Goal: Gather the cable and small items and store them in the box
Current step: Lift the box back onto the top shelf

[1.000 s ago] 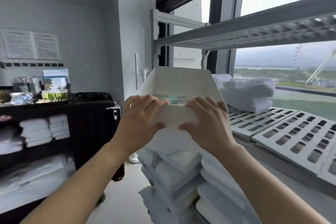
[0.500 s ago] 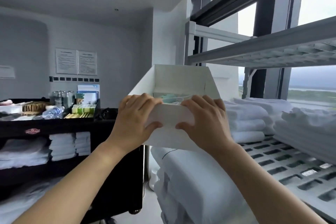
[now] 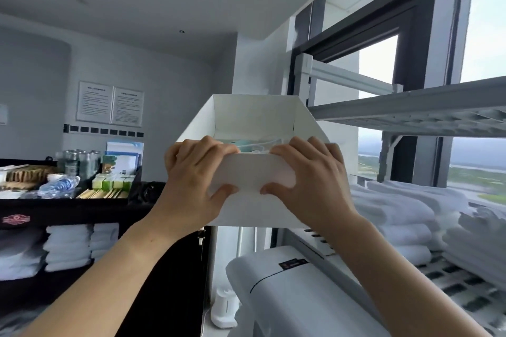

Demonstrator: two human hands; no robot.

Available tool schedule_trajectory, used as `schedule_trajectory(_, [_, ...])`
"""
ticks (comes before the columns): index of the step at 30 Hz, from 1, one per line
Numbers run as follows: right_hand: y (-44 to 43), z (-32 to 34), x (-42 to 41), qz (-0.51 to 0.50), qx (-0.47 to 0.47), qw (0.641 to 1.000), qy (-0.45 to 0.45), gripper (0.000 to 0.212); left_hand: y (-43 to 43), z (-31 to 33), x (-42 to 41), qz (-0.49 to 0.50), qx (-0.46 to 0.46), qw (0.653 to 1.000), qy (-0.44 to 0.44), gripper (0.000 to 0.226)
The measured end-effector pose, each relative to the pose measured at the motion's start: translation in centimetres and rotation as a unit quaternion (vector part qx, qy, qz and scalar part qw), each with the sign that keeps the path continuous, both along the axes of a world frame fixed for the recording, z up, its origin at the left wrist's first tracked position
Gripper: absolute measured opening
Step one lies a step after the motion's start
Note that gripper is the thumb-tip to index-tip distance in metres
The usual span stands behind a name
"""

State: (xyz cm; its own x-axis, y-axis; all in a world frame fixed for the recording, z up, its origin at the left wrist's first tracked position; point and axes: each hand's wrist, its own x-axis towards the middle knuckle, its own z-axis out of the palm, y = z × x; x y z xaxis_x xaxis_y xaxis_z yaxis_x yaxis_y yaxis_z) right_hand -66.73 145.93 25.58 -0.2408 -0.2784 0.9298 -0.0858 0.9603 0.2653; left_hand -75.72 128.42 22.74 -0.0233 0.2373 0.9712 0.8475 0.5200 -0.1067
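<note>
we grip white box [image 3: 253,180] with left hand [image 3: 195,186] + right hand [image 3: 312,183], fingers over near rim | box held up by shelf [image 3: 410,109] | cable/items look inside | left: set it down

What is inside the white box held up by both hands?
Inside the white box, a pale teal item and a thin white cable show above the near wall. That wall and the fingers of the left hand and right hand hide the rest.
</note>
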Motion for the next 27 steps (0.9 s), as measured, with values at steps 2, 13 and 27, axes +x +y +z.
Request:
schedule_trajectory(2, [-0.6,1.1,-0.7,-0.016,0.008,1.000,0.004,0.054,-0.2,1.0,-1.3,-0.013,0.003,1.000,0.001,0.049])
schedule_trajectory(13, [-5.3,5.4,-3.3,-0.064,0.004,0.996,0.055,0.057,-1.3,7.5,-7.0,-0.094,0.094,0.985,0.110,0.041])
schedule_trajectory(27, [-6.2,10.7,-4.0,-0.200,0.051,0.977,0.061,0.058,3.4,12.3,-10.8,-0.205,0.220,0.945,0.131,0.044])
